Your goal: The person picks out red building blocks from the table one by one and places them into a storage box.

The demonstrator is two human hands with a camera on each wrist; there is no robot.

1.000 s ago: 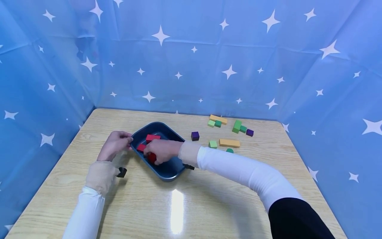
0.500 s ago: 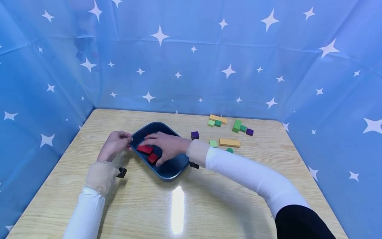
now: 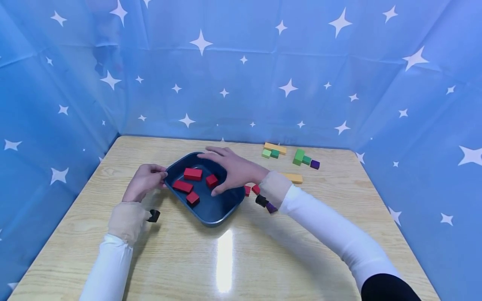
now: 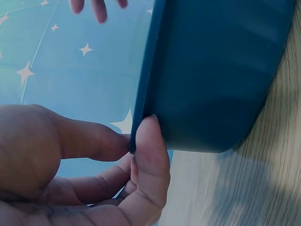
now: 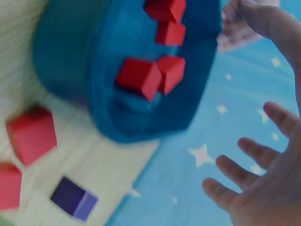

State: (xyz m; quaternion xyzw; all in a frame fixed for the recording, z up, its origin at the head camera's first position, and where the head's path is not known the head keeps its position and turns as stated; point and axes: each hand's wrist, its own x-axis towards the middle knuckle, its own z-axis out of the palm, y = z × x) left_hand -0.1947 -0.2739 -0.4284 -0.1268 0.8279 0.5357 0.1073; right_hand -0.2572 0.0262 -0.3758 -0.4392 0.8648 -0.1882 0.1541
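Note:
A dark blue bin [image 3: 216,209] sits on the table, its left corner rim pinched between the thumb and fingers of my left hand [image 3: 144,180]. In the left wrist view, the thumb and a fingertip [image 4: 151,141] grip that rim [image 4: 146,89]. Several red blocks lie inside the bin: a long one [image 3: 193,174], a second [image 3: 182,187], a cube-like one [image 3: 193,198] and another [image 3: 211,181]. Over the bin's right side hovers my right hand [image 3: 239,167], fingers spread, holding nothing. The right wrist view shows its fingers [image 5: 237,174] apart from the bin.
Outside the bin's right end lie two red blocks [image 5: 32,136] and a purple block [image 5: 73,197]. Farther back right are orange blocks [image 3: 276,149], green blocks [image 3: 299,157] and another purple block [image 3: 315,164]. A blue star-patterned curtain [image 3: 241,75] borders the table.
My right hand lets go of a red block in the bin, then rises and draws back to the right, uncovering the red blocks. The left hand stays on the rim.

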